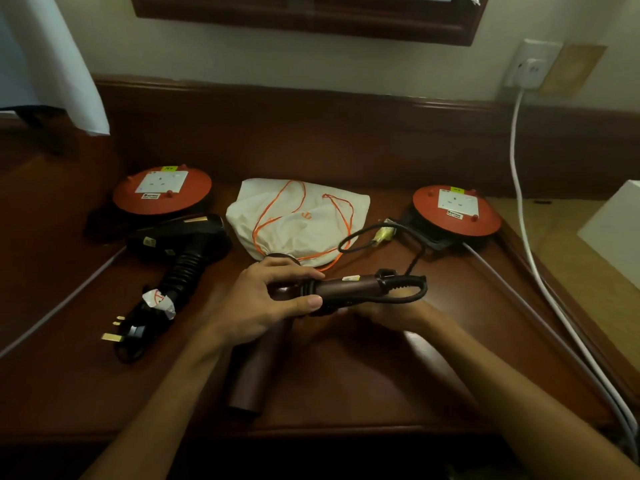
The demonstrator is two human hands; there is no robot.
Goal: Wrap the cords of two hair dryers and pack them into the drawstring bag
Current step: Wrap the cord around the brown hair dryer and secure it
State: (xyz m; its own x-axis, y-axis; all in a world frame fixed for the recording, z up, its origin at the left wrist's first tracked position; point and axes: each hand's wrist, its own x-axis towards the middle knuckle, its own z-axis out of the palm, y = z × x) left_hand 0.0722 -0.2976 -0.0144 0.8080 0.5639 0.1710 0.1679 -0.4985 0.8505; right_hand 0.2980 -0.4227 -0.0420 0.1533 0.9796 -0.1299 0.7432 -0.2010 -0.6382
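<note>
At the center of the frame, the left hand (273,299) grips the brown hair dryer (346,287) at its handle joint, while the right hand (391,311) sits under the handle, grip unclear. Its cord (381,233) loops toward the white drawstring bag (298,216) behind. The black hair dryer (180,237) lies at left on the tabletop (363,382).

Bedroom: wooden desk (346,386), wall socket (530,65)
</note>
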